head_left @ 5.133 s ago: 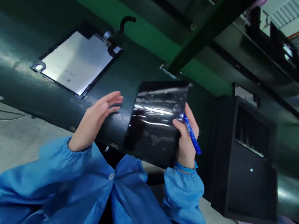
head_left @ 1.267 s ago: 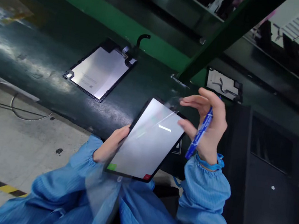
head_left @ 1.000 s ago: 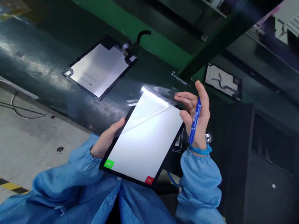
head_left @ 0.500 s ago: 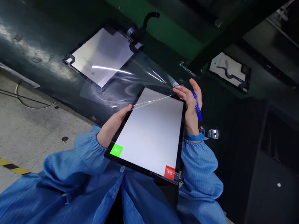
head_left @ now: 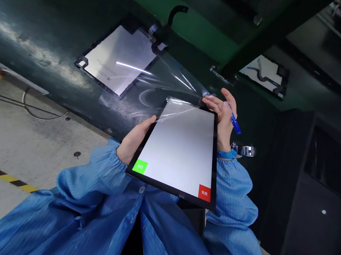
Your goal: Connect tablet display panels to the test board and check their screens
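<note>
The left hand (head_left: 134, 139) grips the left edge of a black-framed rectangular tablet (head_left: 183, 147), which is tilted above the person's lap at the edge of a dark green bench (head_left: 57, 23). Its lit white screen bears a green square (head_left: 140, 166) at lower left and a red square (head_left: 204, 193) at lower right. At the upper right corner, the right hand (head_left: 225, 121) pinches a clear glossy plastic film (head_left: 156, 85) with its fingers and also holds a slim blue pen (head_left: 236, 124); whether it touches the tablet is unclear. The film crosses the tablet's top and spreads leftward, overlapping the view of a silver-backed, black-edged display panel (head_left: 106, 55) lying on the bench.
</note>
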`<state>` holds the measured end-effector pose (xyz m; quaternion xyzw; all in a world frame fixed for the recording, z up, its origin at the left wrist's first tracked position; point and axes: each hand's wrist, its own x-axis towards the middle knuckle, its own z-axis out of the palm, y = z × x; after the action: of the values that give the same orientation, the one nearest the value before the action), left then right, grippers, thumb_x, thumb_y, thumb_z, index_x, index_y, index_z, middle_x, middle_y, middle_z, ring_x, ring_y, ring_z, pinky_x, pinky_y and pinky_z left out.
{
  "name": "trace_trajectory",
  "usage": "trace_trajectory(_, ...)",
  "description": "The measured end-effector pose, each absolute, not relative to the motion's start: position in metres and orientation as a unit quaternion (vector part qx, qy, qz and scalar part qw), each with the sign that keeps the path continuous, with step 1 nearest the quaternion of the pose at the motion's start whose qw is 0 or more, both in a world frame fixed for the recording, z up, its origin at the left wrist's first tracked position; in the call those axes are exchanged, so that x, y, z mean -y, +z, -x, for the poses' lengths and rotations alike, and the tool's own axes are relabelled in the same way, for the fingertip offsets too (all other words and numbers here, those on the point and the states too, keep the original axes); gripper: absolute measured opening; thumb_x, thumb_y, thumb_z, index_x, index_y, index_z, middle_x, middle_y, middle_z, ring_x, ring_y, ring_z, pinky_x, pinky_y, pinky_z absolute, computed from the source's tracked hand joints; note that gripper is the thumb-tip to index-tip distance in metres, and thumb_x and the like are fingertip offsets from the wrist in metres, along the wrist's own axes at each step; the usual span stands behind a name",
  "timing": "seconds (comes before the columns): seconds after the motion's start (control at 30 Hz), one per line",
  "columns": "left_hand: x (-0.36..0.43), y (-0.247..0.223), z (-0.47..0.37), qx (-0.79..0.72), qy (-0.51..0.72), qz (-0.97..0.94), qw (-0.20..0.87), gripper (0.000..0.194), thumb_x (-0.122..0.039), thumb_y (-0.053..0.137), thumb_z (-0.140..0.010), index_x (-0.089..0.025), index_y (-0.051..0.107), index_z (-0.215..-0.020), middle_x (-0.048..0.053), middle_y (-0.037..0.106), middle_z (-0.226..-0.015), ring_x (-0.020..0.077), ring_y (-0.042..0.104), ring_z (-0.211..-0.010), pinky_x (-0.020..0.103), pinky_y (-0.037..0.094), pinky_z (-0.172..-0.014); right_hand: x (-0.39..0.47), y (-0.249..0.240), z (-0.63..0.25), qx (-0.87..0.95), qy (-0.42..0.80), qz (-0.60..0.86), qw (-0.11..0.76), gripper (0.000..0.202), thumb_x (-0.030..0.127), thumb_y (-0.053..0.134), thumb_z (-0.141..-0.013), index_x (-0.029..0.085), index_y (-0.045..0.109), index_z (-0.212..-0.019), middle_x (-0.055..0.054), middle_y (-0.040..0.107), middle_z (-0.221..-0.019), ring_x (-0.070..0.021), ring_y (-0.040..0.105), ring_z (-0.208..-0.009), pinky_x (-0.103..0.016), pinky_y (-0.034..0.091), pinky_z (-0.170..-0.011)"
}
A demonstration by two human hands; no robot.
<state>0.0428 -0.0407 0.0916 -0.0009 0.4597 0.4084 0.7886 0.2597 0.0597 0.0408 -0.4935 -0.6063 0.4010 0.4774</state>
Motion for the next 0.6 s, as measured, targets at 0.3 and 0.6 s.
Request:
trace_trajectory(0.3, 0.04, 0.087, -0.037, -0.479, 0.412, 0.016, 0.775, 0.035, -0.035, 0.05, -0.1, -0.015, 0.071, -0.119, 0.006, 0.079, -0.087, 0.0266, 0.076, -0.089, 0.035, 0.062, -0.081, -0.065, 0.048, -0.265, 0.565, 0.41, 0.468, 0.542, 0.036, 0.061, 0.039, -0.093, 0.028, 0.049, -0.104, -0.003, 0.072, -0.087, -0.0215, 0.073, -0.084, -0.045, 0.058, -0.095)
trace_trajectory(0.6, 0.051, 0.07, -0.024, -0.473, 0.463, -0.013, 0.75, 0.042, -0.046, 0.055, -0.096, -0.014, 0.072, -0.116, 0.009, 0.08, -0.092, 0.0279, 0.076, -0.09, 0.036, 0.062, -0.08, -0.023, 0.098, -0.261, 0.701, 0.213, 0.415, 0.54, 0.033, 0.041, 0.065, -0.088, 0.029, 0.054, -0.117, -0.007, 0.066, -0.127, -0.0256, 0.064, -0.12, -0.05, 0.047, -0.111)
